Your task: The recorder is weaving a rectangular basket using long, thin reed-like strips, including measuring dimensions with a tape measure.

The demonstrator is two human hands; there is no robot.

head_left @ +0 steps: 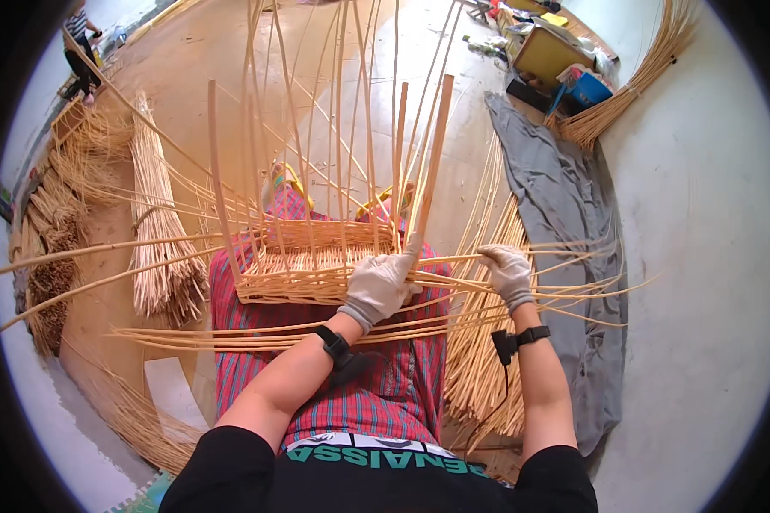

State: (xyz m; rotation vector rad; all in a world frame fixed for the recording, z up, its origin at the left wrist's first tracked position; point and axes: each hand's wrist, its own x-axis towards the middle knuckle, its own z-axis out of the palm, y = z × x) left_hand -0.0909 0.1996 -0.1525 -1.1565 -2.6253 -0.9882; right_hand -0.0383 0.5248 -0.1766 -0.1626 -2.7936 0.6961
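Observation:
A half-woven rectangular wicker basket [291, 286] rests on my lap, on red plaid cloth. Tall thin willow stakes and thicker corner posts stand up from its low woven walls. My left hand [378, 286], in a whitish glove, is closed round the basket's right near corner, at the base of the thick corner post [439, 145]. To the right, my gloved right hand [506, 272] has its fingers curled on a willow rod [453, 259] running out from that corner. Several more rods fan out below this hand. Other long rods [231, 344] lie across my lap.
Bundles of willow rods lie on the floor at left [164, 248] and beside my right leg [485, 385]. A grey cloth [565, 214] stretches along the right. Farther back are a blue container [589, 88] and another rod bundle [633, 94]. A person [81, 51] stands far left.

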